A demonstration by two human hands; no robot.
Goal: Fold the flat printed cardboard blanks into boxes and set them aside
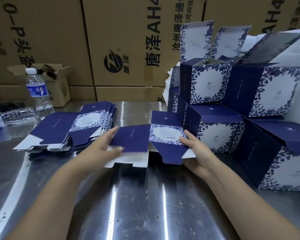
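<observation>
Navy blank (139, 135) x1 | left grip (107, 144), right grip (196, 153) each clamped on its ends | stack (62, 132) x1 | boxes (265, 89) x6 visible | bottles (38, 90) x2

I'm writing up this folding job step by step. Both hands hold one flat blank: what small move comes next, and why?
Probably press the two edges toward each other so the blank opens into a tube. It is flat, the left hand grips its navy side and the right hand its floral side.
</observation>
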